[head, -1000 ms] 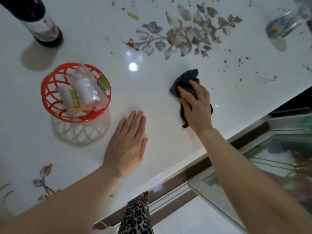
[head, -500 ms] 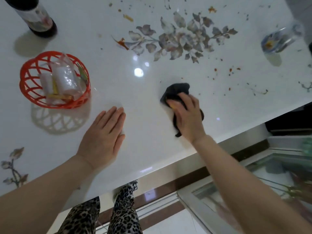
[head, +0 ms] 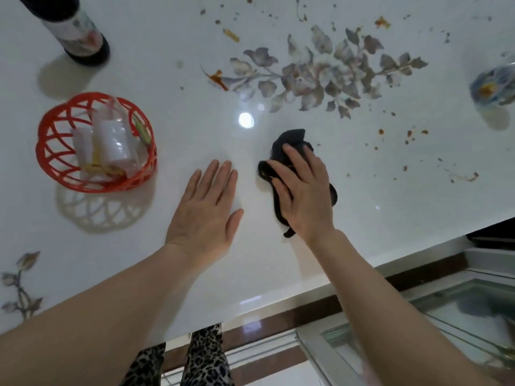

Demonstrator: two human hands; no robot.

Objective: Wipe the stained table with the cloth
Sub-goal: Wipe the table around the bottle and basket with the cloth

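A glossy white table (head: 167, 263) with a printed grey flower pattern fills the view. Brown and orange stains (head: 408, 137) dot its far and right parts. My right hand (head: 303, 190) presses flat on a crumpled black cloth (head: 289, 140) near the table's middle; the cloth sticks out beyond the fingertips and beside the wrist. My left hand (head: 206, 210) lies flat on the bare surface just left of the cloth, fingers together, holding nothing.
A red plastic basket (head: 47, 151) with wrapped packets stands at the left. A dark bottle (head: 80, 32) stands at the far left corner. A patterned glass (head: 493, 84) sits at the right edge. The table's near edge runs diagonally; a glass-topped unit (head: 446, 316) lies below right.
My right hand has slid the cloth leftward, closer to my left hand. The left hand stays flat on the table.
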